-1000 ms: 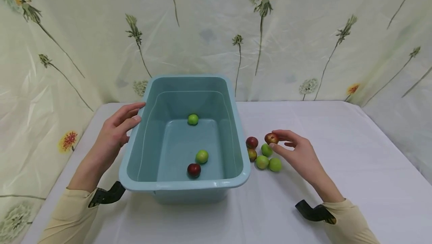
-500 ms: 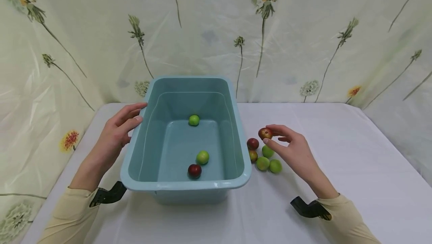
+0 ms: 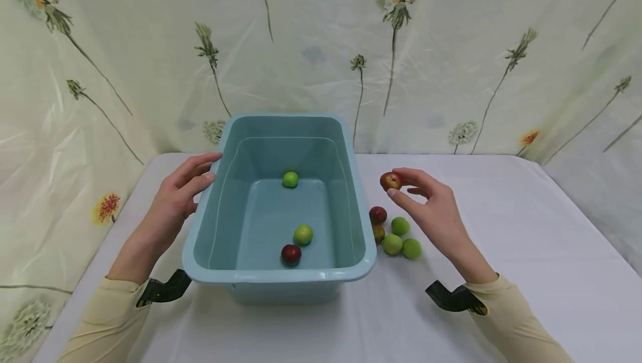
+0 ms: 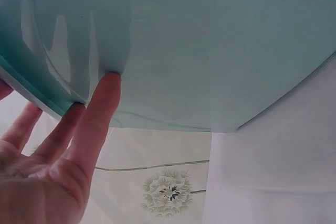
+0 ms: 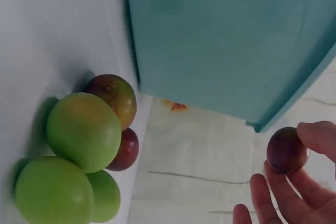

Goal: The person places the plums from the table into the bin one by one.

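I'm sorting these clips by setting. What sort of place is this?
Probably a staged indoor tabletop set, not a real kitchen: a table under a white cloth, a dandelion-print plastic sheet hung as backdrop, and only a teal tub and small fruits laid out.

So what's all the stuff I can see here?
tub: 1, pale blue, middle of the table.
fruits in the tub: 3, two green and one dark red, on its floor.
fruits on the table: 5, three green, one dark red, one red-yellow, right of the tub.
held fruit: 1, red, lifted above the table.
tablecloth: 1, white.
curtain: cream with dandelions, behind.
left hand: fingers on the tub's left rim.
right hand: pinches the held fruit.
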Available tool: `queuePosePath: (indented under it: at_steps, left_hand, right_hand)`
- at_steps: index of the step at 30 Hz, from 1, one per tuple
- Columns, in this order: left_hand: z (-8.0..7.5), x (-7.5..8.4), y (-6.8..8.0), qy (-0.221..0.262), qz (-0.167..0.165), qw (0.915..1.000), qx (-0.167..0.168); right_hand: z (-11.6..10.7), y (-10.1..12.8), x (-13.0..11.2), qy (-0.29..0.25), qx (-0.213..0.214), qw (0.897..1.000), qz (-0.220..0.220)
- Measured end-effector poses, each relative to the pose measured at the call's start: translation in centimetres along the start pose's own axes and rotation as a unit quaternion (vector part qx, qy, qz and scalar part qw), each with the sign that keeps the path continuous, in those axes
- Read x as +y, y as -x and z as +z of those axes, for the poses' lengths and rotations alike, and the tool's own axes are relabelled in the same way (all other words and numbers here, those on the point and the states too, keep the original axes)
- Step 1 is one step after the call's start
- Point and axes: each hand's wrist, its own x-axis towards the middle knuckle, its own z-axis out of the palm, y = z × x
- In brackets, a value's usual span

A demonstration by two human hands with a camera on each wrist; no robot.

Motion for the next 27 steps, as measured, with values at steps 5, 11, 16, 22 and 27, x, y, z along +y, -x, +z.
queuePosePath:
  at_steps: [5, 11, 16, 22, 27]
  left_hand:
    - [0.0, -0.1, 0.0, -0.001, -0.003, 1.0, 0.002]
    - [-0.1, -0.2, 0.0, 0.0, -0.002, 1.0, 0.003]
    - [-0.1, -0.2, 0.0, 0.001, 0.0, 1.0, 0.005]
    - [0.0, -0.3, -0.1, 0.003, 0.002, 1.0, 0.006]
    - [0.0, -0.3, 0.0, 0.001, 0.0, 1.0, 0.009]
  right_hand:
    - [0.3, -0.6, -0.5, -0.015, 0.018, 1.0, -0.009]
    - [0.6, -1.5, -1.3, -0.033, 0.038, 0.998, -0.036]
    - [0.9, -2.3, -2.3, -0.048, 0.043, 0.996, -0.055]
    - [1.6, -3.4, -3.2, -0.085, 0.037, 0.992, -0.081]
    - [2.0, -3.7, -6.1, -0.104, 0.026, 0.989, -0.102]
